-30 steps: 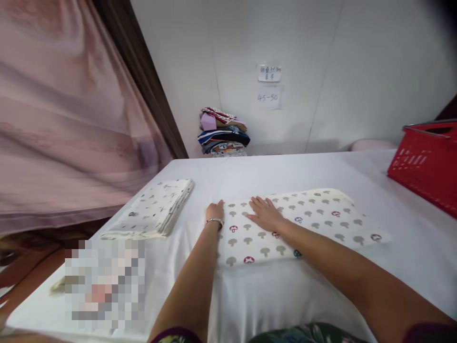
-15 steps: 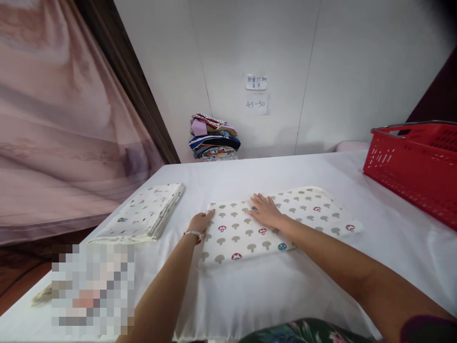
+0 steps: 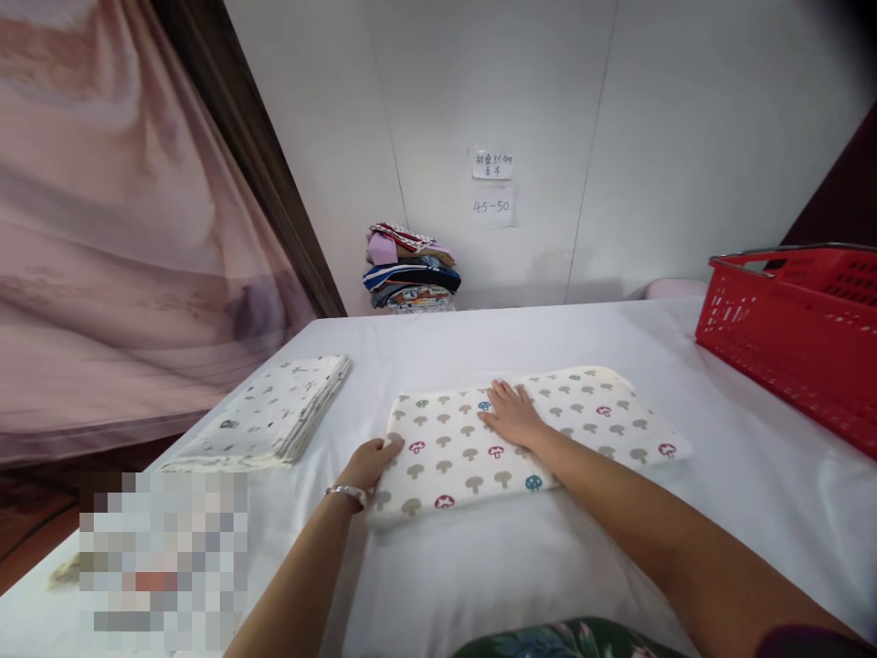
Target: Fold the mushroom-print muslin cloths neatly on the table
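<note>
- A thin, silver-coloured bracelet (image 3: 346, 493) is worn at the wrist of the left hand (image 3: 370, 460).
- Both forearms are seen uncovered; the right hand (image 3: 512, 416) and its fingers are bare as well.
- A dark garment (image 3: 568, 640), printed with green leaves and pink flowers, is seen over the body at the lower edge of the view.
- The end of a dark, maroon-toned short sleeve (image 3: 818, 640) is seen on the right upper arm.
</note>
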The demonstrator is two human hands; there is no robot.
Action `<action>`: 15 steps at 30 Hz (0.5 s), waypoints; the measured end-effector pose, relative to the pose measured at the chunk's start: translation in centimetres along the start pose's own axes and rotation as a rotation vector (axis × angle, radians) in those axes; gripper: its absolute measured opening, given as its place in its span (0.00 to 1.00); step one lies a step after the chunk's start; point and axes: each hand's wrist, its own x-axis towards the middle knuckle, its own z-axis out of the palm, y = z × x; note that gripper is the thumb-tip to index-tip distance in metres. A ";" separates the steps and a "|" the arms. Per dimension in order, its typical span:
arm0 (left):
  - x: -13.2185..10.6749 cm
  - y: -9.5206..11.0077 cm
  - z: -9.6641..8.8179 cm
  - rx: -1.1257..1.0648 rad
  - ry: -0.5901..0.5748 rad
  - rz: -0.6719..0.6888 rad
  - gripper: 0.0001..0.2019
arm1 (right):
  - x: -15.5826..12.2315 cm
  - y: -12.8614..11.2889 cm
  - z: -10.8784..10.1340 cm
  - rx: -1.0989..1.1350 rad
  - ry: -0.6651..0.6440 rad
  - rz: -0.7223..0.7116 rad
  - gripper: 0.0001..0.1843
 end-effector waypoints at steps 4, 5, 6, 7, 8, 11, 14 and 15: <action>-0.4 0.2 0.4 0.003 0.043 0.008 0.20 | 0.3 0.5 -0.1 0.012 0.059 -0.028 0.26; -0.4 0.2 0.4 0.008 0.048 0.005 0.20 | 0.5 0.7 -0.4 0.015 0.082 -0.038 0.22; -0.4 0.1 0.4 0.014 0.052 0.003 0.20 | 0.8 0.9 -0.7 0.016 0.104 -0.046 0.19; -0.4 0.0 0.4 0.019 0.055 0.005 0.20 | 1.0 1.1 -1.0 0.015 0.124 -0.052 0.16; -0.3 -0.1 0.4 0.026 0.059 0.010 0.20 | 1.3 1.4 -1.3 0.012 0.137 -0.057 0.15; 0.2 -0.7 0.3 0.051 0.069 0.021 0.21 | 2.2 2.1 -1.8 0.003 0.152 -0.088 0.13; 0.5 -1.2 0.3 0.076 0.083 0.047 0.21 | 3.1 2.6 -1.7 -0.001 0.151 -0.121 0.12; 0.5 -1.3 0.2 0.087 0.088 0.057 0.22 | 3.4 2.7 -1.6 -0.001 0.155 -0.127 0.12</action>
